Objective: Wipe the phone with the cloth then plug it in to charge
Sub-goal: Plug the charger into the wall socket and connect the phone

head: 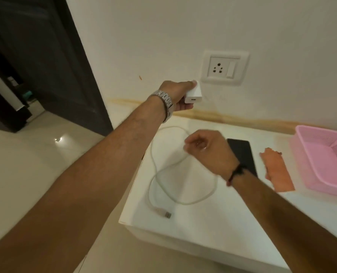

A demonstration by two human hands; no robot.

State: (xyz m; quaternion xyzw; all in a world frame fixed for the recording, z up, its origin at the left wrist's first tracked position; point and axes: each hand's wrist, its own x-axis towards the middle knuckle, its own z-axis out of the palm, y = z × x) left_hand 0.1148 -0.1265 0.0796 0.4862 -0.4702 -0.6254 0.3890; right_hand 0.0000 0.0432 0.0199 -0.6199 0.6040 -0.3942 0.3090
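Gripping a white charger (193,94), left hand (177,95) raised just below the wall socket (223,68), cable (164,170) pinched in right hand (207,149), phone (242,154) and cloth (276,170) laid on the table (232,223).

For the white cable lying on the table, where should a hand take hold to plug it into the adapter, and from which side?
Grip the white cable by its USB plug, which lies free near the table's front edge. Come from above, pinching the plug's housing across its sides, metal tip left exposed. The adapter is in the left hand.
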